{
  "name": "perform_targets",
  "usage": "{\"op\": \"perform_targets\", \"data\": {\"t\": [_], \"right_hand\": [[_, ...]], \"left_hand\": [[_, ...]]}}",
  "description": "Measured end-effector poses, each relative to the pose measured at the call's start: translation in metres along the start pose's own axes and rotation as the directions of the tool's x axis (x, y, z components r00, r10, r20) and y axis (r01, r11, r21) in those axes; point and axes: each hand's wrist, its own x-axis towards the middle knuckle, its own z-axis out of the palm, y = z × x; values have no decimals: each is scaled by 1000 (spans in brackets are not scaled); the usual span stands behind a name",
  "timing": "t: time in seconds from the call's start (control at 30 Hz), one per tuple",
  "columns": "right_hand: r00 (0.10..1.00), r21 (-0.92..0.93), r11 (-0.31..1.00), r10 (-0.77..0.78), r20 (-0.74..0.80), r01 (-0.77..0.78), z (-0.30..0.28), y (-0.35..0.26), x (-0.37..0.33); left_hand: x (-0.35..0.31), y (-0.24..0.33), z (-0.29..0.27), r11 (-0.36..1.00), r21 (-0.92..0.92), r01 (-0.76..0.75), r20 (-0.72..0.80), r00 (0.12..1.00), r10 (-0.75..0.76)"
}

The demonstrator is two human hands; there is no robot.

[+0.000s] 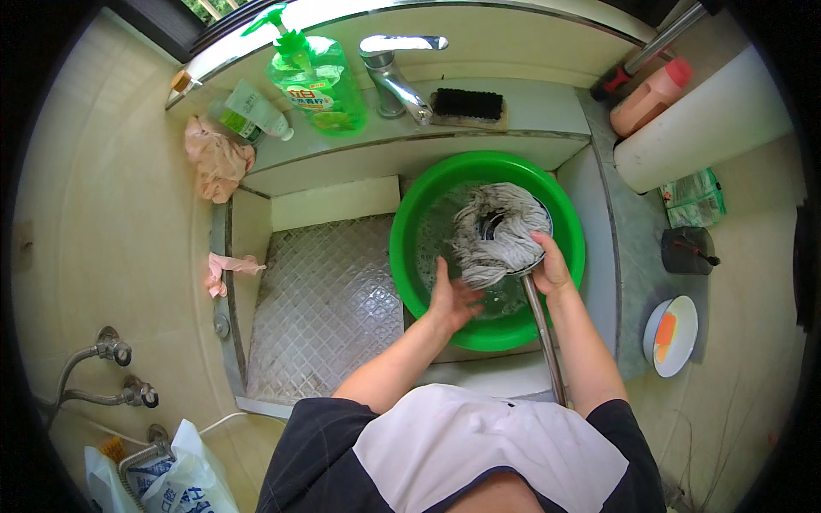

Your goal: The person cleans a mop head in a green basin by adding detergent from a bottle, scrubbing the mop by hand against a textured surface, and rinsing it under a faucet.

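A round mop head point(506, 229) with grey-white string strands is tilted up over a green plastic basin point(409, 295). Soapy water with foam point(434, 231) lies in the basin. My right hand point(552, 263) grips the mop head at its rim, thumb on the strands; the other fingers are partly hidden. From there the metal handle point(542, 329) slants down toward my body. Just below the mop's left edge, over the water, my left hand point(453, 301) is open with its fingers spread, holding nothing.
The basin stands in a tiled sink beside a textured floor panel point(321, 299). On the back ledge are a green soap pump bottle point(321, 85), a tap point(393, 81) and a black-bristled brush point(469, 105). A white bowl point(684, 342) sits on the right ledge; pink cloth point(218, 158) lies left.
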Motion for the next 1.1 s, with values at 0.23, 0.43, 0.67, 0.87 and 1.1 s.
{"op": "perform_targets", "data": {"t": [0.23, 0.43, 0.67, 0.87, 1.1], "right_hand": [[995, 90, 991, 96, 30, -98, 18, 12, -7], [988, 152, 976, 154, 5, -153, 20, 37, -1], [989, 37, 989, 147, -23, -146, 17, 44, 0], [989, -29, 990, 139, -54, -141, 7, 40, 2], [982, 126, 976, 185, -47, -177, 0, 32, -4]], "left_hand": [[22, 72, 37, 943, -180, -279, 521, 786, 332], [2, 99, 66, 18, 620, -785, 691, 557, 461], [21, 54, 65, -613, 687, -391, 714, 204, 670], [43, 65, 73, -486, 713, -505, 672, 297, 678], [33, 114, 44, 399, 640, -656, 263, 675, 689]]}}
